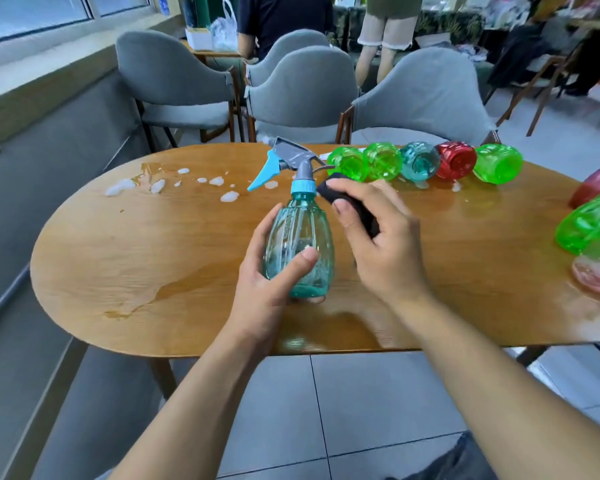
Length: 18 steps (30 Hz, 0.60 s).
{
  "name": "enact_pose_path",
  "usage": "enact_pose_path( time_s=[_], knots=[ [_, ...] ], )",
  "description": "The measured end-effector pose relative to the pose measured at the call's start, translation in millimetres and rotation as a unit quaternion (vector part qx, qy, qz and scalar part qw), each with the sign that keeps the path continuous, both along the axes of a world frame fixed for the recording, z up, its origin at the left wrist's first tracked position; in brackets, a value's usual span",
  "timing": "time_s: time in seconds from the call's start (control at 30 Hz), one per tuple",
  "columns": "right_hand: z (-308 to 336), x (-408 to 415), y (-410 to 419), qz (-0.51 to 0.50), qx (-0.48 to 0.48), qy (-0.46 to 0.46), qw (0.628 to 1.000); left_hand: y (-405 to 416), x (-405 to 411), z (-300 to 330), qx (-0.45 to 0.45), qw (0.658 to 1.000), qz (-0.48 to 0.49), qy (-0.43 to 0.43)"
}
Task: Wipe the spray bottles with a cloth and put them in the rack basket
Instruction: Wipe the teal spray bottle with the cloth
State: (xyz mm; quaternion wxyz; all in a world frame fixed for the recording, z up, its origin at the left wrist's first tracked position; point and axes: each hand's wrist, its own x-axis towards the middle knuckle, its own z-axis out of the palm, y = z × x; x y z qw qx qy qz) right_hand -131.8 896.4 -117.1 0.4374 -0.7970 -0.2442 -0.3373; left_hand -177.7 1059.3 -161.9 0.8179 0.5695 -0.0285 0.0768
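Teal bottle stands gripped in the left hand, steadied so the right hand, clutching the cloth, can wipe its neck.

1. Dark cloth: mostly hidden inside right hand
2. Green bottle and pink bottles: cut off at right edge, blurred
3. Far row of bottles: spray heads hidden behind bodies

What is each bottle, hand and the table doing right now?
Teal spray bottle: upright, held.
Left hand: grips the teal spray bottle.
Right hand: holds the black cloth by the bottle's neck.
Row of five bottles: lying down.
Wooden table: wet, foam spots.
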Motion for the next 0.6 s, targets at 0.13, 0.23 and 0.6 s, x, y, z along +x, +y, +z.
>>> enact_pose_path(
  time_s=[0.13,0.23,0.6],
  knots=[
    [23,19,-6,-0.053,-0.079,-0.030,0.995,-1,-13,1,0.015,0.999,-0.025,0.013],
    [30,18,-6,0.002,-0.171,-0.028,0.985,-2,-18,3,0.009,0.999,-0.027,0.016],
    [52,20,-6,-0.004,-0.248,-0.014,0.969,-7,-23,7,0.000,0.999,-0.051,0.019]
  ],
)
